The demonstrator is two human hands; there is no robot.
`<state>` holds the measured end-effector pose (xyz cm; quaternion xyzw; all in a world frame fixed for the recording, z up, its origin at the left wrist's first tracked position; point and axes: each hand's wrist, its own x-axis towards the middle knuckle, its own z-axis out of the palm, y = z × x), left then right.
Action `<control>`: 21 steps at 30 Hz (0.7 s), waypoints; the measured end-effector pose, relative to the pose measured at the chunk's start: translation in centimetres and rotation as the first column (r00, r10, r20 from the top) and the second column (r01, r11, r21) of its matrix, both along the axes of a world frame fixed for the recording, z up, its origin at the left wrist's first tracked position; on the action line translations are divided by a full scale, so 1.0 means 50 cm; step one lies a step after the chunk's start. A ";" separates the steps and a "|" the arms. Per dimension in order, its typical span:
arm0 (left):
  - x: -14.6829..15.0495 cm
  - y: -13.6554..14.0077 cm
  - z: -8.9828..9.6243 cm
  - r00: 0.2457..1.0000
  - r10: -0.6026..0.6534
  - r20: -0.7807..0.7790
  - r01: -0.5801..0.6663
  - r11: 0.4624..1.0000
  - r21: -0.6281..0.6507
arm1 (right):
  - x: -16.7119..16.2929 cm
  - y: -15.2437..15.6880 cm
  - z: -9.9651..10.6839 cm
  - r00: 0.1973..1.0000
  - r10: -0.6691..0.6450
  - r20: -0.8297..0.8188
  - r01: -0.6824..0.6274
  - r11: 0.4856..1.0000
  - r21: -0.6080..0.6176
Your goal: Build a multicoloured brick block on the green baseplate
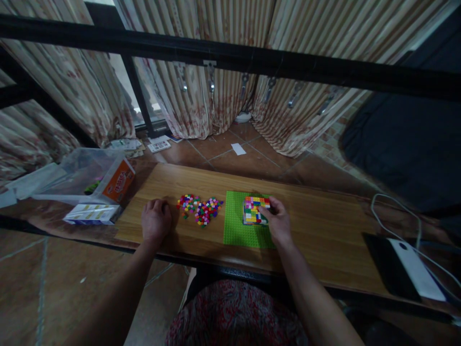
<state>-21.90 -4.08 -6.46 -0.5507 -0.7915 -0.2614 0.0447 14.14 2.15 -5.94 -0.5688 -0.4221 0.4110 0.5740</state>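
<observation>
A block of stacked multicoloured toy building bricks (255,204) stands on the right part of a green baseplate (233,226). My right hand (278,218) is at the block's right side, thumb over its top and fingers around its far right corner; whether a loose brick is also in the fingers is hidden. To the left of the plate lie small loose bricks (207,211) in mixed colours, spread in two touching heaps. My left hand (156,220) rests on the wooden tabletop beside them, its fingers curled in and nothing visible in them.
A clear plastic bin (86,168) with an orange label stands at the left end, a white and blue box (92,214) before it. At the right end lie a white device (414,266) and a pale cable (396,197). A black rail (230,53) crosses beyond the table.
</observation>
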 end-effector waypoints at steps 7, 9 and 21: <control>-0.001 0.001 -0.003 0.998 0.007 -0.062 -0.008 1.000 -0.014 | -0.001 0.004 0.006 0.996 0.023 -0.085 -0.027 0.999 -0.038; -0.001 0.001 -0.004 0.997 0.007 -0.070 -0.007 1.000 -0.011 | 0.000 0.005 0.006 0.996 0.028 -0.085 -0.032 0.999 -0.040; -0.004 0.001 -0.008 0.998 -0.009 -0.067 0.010 1.000 0.018 | 0.013 -0.002 0.013 0.986 0.053 -0.159 -0.054 0.999 -0.004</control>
